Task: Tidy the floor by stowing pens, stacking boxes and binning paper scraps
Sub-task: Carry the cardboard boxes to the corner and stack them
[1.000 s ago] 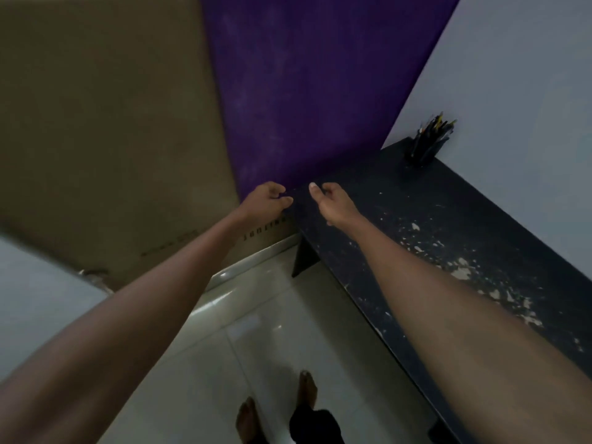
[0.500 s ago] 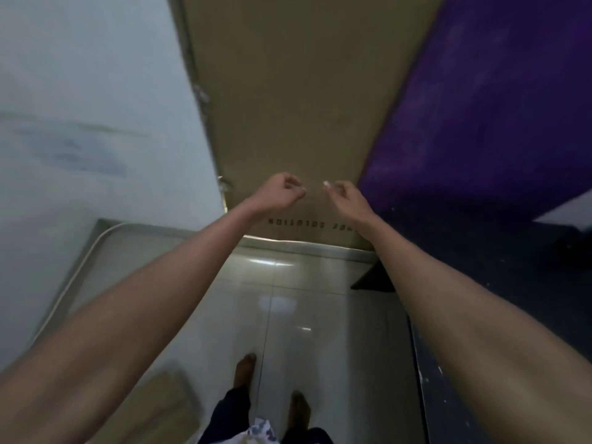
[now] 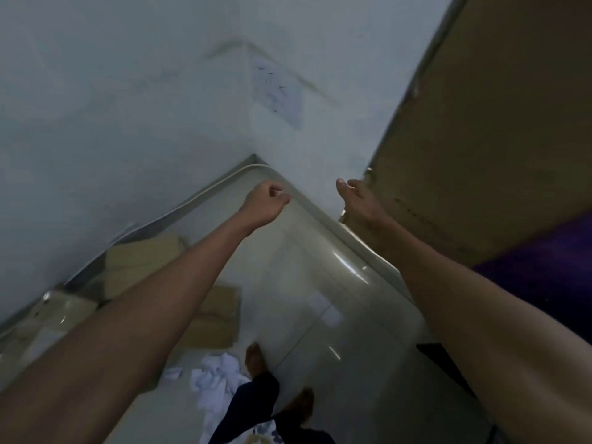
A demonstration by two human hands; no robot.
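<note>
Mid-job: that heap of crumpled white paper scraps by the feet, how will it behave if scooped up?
The crumpled white paper scraps look light and floppy, so they would probably compress in a grip. The heap seems loose, several separate pieces, so bits may drop. On the glossy tiled floor they would likely slide if pushed.

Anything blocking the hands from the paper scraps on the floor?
Nothing visible. The left hand and right hand are held out above the floor. The paper scraps lie uncovered on it beside the person's foot; the cardboard boxes lie beyond them, not on top.
</note>
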